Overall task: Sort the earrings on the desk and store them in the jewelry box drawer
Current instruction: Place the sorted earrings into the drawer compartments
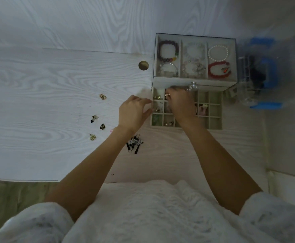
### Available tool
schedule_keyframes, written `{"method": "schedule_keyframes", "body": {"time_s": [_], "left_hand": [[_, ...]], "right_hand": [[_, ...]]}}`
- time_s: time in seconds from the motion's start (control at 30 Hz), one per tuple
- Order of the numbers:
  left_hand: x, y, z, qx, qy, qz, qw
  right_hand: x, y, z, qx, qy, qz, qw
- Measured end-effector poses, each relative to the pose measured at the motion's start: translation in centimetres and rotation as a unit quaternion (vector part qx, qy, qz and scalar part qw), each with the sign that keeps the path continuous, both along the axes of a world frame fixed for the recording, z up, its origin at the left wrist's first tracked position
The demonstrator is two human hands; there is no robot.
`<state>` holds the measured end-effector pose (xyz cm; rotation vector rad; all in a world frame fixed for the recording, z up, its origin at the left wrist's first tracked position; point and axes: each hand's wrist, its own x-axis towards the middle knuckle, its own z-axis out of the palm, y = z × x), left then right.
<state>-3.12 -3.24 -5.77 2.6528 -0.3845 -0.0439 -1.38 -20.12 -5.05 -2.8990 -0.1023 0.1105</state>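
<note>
Hands are working at the open drawer (211,123) of the jewelry box (194,57), right of frame centre. Left hand (133,114) is resting relaxed fingers on the drawer's left wall. Right hand (180,102) is reaching into an upper compartment, fingers curled; contents of its grip cannot be told. Loose earrings (102,96) are lying on the desk (38,85), left of centre.

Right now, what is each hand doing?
Left hand: open, fingertips at the drawer's left edge.
Right hand: over the compartments; grip cannot be told.
</note>
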Motion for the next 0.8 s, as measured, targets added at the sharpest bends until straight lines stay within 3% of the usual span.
{"method": "schedule_keyframes", "body": {"time_s": [0.3,0.4,0.53,0.67,0.8], "left_hand": [[-1.1,-0.6,0.4,-0.077,0.09,0.052,0.992],[-1.3,-0.1,1.4,-0.121,0.088,0.035,0.988],[-3.4,2.2,2.8,-0.155,0.023,0.063,0.986],[-7.1,6.2,2.8,-0.13,-0.006,0.101,0.986],[-10.7,8.9,1.6,-0.072,0.008,0.15,0.986]], "right_hand": [[-0.9,0.1,1.2,0.102,0.002,-0.034,0.994],[-2.4,0.2,2.1,0.123,-0.034,-0.008,0.992],[-5.8,1.7,3.7,0.149,-0.084,0.036,0.985],[-9.2,4.2,2.8,0.159,-0.011,0.097,0.982],[-11.3,6.7,0.4,0.093,0.09,0.167,0.977]]}}
